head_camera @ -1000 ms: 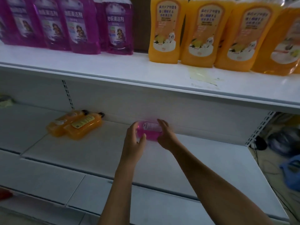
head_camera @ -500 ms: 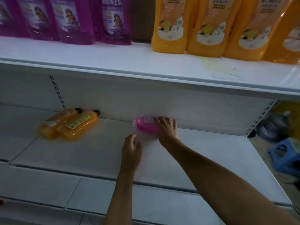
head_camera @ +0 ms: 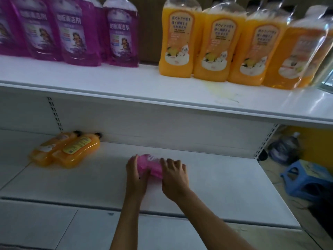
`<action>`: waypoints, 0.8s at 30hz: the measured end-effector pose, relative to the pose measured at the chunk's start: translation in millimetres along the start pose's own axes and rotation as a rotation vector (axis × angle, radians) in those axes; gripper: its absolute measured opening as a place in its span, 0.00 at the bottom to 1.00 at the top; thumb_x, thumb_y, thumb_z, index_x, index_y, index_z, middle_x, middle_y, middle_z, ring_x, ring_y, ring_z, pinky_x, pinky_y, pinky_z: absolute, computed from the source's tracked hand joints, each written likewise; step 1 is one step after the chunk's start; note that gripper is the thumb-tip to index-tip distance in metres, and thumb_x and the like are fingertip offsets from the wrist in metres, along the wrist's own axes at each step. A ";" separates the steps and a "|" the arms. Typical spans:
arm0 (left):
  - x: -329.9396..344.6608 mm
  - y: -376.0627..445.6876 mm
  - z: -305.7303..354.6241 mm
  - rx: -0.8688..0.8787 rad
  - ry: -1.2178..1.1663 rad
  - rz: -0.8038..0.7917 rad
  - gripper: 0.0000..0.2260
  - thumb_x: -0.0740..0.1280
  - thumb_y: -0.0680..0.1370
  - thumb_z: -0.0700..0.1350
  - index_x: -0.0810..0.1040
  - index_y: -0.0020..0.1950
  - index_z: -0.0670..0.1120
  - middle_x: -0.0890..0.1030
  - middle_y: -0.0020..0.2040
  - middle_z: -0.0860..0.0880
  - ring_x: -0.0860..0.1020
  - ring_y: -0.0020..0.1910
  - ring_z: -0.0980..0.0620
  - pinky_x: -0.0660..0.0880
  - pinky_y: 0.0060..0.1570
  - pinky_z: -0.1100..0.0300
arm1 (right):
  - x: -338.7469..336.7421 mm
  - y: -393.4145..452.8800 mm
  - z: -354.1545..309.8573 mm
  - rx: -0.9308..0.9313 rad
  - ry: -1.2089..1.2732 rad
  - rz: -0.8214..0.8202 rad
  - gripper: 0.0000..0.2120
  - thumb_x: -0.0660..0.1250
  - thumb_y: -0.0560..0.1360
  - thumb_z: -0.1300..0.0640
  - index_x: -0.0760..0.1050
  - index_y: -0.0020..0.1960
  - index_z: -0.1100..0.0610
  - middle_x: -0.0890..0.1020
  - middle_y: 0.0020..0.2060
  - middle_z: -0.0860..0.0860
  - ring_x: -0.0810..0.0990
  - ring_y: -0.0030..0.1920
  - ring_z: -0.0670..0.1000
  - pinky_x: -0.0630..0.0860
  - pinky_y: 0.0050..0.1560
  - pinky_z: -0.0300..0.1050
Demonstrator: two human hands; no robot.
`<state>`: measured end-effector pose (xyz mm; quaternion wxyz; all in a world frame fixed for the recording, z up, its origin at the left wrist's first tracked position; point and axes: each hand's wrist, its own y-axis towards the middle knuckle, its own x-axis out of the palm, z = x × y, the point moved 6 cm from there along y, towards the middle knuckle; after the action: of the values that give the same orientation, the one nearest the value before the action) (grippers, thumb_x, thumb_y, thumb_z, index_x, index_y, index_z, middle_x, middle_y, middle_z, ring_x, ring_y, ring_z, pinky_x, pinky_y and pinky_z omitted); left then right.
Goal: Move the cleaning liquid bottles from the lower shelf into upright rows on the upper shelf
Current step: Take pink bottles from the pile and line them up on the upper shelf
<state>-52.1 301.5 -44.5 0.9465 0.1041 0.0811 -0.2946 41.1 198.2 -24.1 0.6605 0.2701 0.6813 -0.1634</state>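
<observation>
Pink bottle (head_camera: 150, 165) lies on lower shelf (head_camera: 216, 177), gripped by both hands: left hand (head_camera: 136, 171) curled round left end, right hand (head_camera: 173, 175) round right end. Two orange bottles (head_camera: 66, 152) lie far left.

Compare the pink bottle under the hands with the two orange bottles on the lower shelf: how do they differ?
The pink bottle is pink; the orange bottles are orange. The pink bottle is held between the left hand and right hand; the orange bottles are untouched. It lies near the shelf's middle, they lie at its left, side by side. All lie flat on the lower shelf.
</observation>
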 end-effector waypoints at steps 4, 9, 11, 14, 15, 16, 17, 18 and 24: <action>0.3 -8.9 -1.7 -0.072 -0.127 -0.015 0.42 0.73 0.71 0.59 0.59 0.77 0.42 0.71 0.68 0.41 0.74 0.64 0.42 0.75 0.61 0.49 | -7.0 -24.6 4.3 0.025 0.191 0.016 0.30 0.67 0.74 0.56 0.62 0.73 0.48 0.72 0.68 0.49 0.68 0.66 0.58 0.66 0.65 0.53; 12.1 -33.5 13.1 -0.093 -0.217 0.134 0.32 0.69 0.78 0.48 0.57 0.78 0.52 0.71 0.71 0.47 0.73 0.62 0.52 0.73 0.51 0.64 | -26.1 -45.1 19.1 0.129 0.635 -0.044 0.19 0.68 0.75 0.56 0.74 0.65 0.52 0.82 0.55 0.51 0.81 0.53 0.55 0.79 0.53 0.50; 17.2 -42.4 25.6 -0.084 -0.228 0.166 0.30 0.67 0.78 0.50 0.60 0.78 0.52 0.71 0.72 0.49 0.73 0.60 0.55 0.71 0.45 0.70 | -30.7 -57.1 24.5 0.226 1.073 -0.084 0.11 0.69 0.74 0.63 0.80 0.56 0.56 0.86 0.46 0.51 0.84 0.46 0.53 0.82 0.50 0.54; 25.2 -50.5 45.5 -0.073 -0.141 0.056 0.22 0.66 0.79 0.50 0.68 0.72 0.51 0.76 0.64 0.49 0.77 0.62 0.48 0.73 0.45 0.70 | -44.5 -70.7 24.2 0.307 1.470 -0.084 0.10 0.71 0.76 0.54 0.79 0.57 0.53 0.87 0.46 0.51 0.87 0.47 0.52 0.83 0.48 0.47; 26.3 -55.5 53.6 -0.060 -0.114 0.008 0.19 0.66 0.80 0.52 0.70 0.70 0.53 0.77 0.60 0.51 0.78 0.60 0.49 0.72 0.43 0.73 | -50.1 -73.0 23.8 0.310 1.529 -0.073 0.13 0.71 0.75 0.50 0.79 0.57 0.53 0.87 0.46 0.50 0.87 0.47 0.51 0.83 0.48 0.45; 25.0 -62.3 61.2 -0.042 -0.125 -0.023 0.20 0.65 0.79 0.58 0.71 0.70 0.55 0.79 0.58 0.54 0.80 0.58 0.51 0.72 0.41 0.74 | -56.4 -74.5 23.4 0.299 1.560 -0.056 0.15 0.70 0.74 0.47 0.79 0.57 0.52 0.87 0.46 0.49 0.87 0.47 0.50 0.82 0.48 0.43; 23.1 -70.5 70.0 -0.025 -0.179 -0.048 0.24 0.64 0.76 0.64 0.72 0.69 0.57 0.81 0.58 0.56 0.81 0.56 0.55 0.74 0.41 0.74 | -62.8 -76.2 22.8 0.275 1.572 -0.044 0.16 0.68 0.73 0.44 0.79 0.57 0.51 0.87 0.47 0.48 0.86 0.48 0.49 0.81 0.50 0.43; 20.3 -79.3 77.5 -0.020 -0.258 -0.059 0.27 0.63 0.72 0.68 0.74 0.68 0.58 0.82 0.57 0.57 0.82 0.55 0.57 0.76 0.43 0.72 | -67.6 -78.6 21.4 0.248 1.581 -0.046 0.17 0.66 0.74 0.42 0.78 0.58 0.50 0.87 0.48 0.47 0.86 0.48 0.48 0.80 0.52 0.43; -5.3 -118.3 88.2 -0.043 -0.467 0.051 0.25 0.73 0.72 0.55 0.74 0.69 0.58 0.82 0.59 0.56 0.81 0.58 0.54 0.80 0.51 0.60 | -71.8 -97.8 -2.1 0.016 1.548 -0.226 0.22 0.64 0.73 0.38 0.73 0.65 0.42 0.83 0.58 0.41 0.82 0.56 0.41 0.76 0.55 0.39</action>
<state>-116.2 187.6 24.1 0.9486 0.0150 -0.1366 -0.2850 -18.9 110.2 33.9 -0.0253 0.2407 0.9703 0.0002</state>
